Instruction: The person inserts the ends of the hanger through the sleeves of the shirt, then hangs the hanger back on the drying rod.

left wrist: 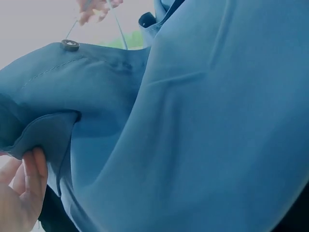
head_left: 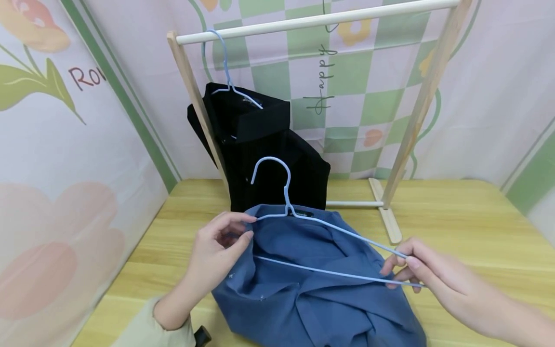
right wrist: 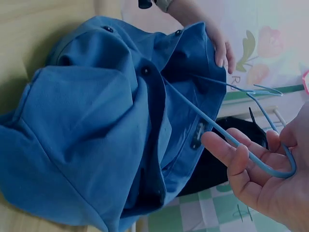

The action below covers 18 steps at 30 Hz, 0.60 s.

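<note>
A blue shirt with dark buttons (head_left: 329, 313) lies bunched on the wooden table, its collar opening toward the back. My left hand (head_left: 217, 253) pinches the left edge of that opening between fingers and thumb. A light blue wire hanger (head_left: 286, 190) has its left part inside the neck, and its hook stands up behind the collar. The hanger's right end sticks out of the shirt, where my right hand (head_left: 438, 277) grips it. In the right wrist view the hanger's bent end (right wrist: 285, 171) lies across the fingers and palm.
Behind the shirt, a wooden clothes rack (head_left: 321, 20) stands on the table (head_left: 472, 226). A black garment (head_left: 264, 130) hangs at its left side from another light blue hanger (head_left: 225, 58). Printed cloth (head_left: 112, 140) covers the walls around.
</note>
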Available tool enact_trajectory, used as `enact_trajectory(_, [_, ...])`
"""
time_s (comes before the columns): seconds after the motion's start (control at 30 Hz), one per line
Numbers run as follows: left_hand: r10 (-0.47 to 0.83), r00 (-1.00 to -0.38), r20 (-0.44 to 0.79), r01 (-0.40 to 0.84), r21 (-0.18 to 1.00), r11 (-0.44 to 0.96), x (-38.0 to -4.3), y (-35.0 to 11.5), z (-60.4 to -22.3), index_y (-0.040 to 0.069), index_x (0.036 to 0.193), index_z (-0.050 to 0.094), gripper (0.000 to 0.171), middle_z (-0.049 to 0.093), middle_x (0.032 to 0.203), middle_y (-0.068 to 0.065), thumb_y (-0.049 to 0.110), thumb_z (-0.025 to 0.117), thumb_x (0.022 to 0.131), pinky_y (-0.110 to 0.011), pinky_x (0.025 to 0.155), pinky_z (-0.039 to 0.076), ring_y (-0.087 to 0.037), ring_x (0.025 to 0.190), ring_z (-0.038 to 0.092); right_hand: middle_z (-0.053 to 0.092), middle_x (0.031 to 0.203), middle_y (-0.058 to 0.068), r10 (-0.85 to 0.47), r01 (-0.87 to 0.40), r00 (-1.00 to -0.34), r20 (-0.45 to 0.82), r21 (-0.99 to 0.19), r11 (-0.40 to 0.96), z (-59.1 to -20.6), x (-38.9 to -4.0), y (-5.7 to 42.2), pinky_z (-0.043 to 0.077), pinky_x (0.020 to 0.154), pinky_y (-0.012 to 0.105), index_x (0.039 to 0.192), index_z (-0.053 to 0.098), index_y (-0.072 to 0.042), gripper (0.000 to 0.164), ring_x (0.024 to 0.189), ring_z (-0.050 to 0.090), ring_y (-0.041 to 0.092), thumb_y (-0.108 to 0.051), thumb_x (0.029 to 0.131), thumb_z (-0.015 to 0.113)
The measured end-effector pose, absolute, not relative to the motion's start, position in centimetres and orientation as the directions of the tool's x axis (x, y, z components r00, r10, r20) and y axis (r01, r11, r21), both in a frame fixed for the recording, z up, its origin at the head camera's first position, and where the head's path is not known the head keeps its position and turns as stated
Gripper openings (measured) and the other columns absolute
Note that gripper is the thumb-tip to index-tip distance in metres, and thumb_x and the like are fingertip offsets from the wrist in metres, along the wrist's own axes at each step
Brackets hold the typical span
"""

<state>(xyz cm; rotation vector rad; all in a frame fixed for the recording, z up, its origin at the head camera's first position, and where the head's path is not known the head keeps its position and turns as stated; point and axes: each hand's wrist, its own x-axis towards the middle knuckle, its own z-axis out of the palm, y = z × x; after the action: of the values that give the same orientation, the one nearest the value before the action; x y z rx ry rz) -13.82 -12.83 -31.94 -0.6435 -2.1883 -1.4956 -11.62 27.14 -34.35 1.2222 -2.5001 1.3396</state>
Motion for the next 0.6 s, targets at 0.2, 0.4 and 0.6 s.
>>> enact_trajectory(0.2, [0.165, -0.813, 0.558, 0.581, 0.761, 0.29, -14.0, -12.1, -32.3, 0.005, 0.113, 0.072, 0.028, 0.069, 0.087, -0.001, -0.009, 0.073, 0.088, -0.026, 0.067, 0.057, -0.014, 0.077, 0.067, 0.068, 0.114, -0.001, -0.654, -0.645, -0.672, 0.349, -0.709, 0.285, -34.5, -11.6, 26.8, 0.056, 0.076, 0.025, 0.125, 0.049, -0.014, 0.042, 0.096, 0.072, 0.015, 0.017, 0.104, 0.028])
enact_trajectory(0.4, [0.218, -0.799, 0.56, 0.599, 0.773, 0.21, -13.7, -11.3, -32.2, 0.003, 0.113, 0.066, 0.029, 0.065, 0.089, -0.006, -0.011, 0.071, 0.088, -0.027, 0.069, 0.058, -0.014, 0.078, 0.065, 0.069, 0.111, -0.004, -0.653, -0.632, -0.678, 0.337, -0.721, 0.285, -34.7, -11.7, 26.0, 0.056, 0.068, 0.028, 0.122, 0.05, -0.016, 0.041, 0.092, 0.072, 0.014, 0.014, 0.106, 0.028])
enact_trajectory(0.6, [0.266, -0.767, 0.584, 0.629, 0.766, 0.134, -13.5, -10.7, -32.1, 0.002, 0.112, 0.065, 0.028, 0.064, 0.089, -0.009, -0.012, 0.07, 0.088, -0.028, 0.069, 0.059, -0.016, 0.078, 0.065, 0.069, 0.109, -0.002, -0.642, -0.605, -0.687, 0.34, -0.757, 0.247, -34.8, -12.1, 25.4, 0.052, 0.062, 0.029, 0.12, 0.052, -0.015, 0.04, 0.088, 0.07, 0.015, 0.013, 0.107, 0.027])
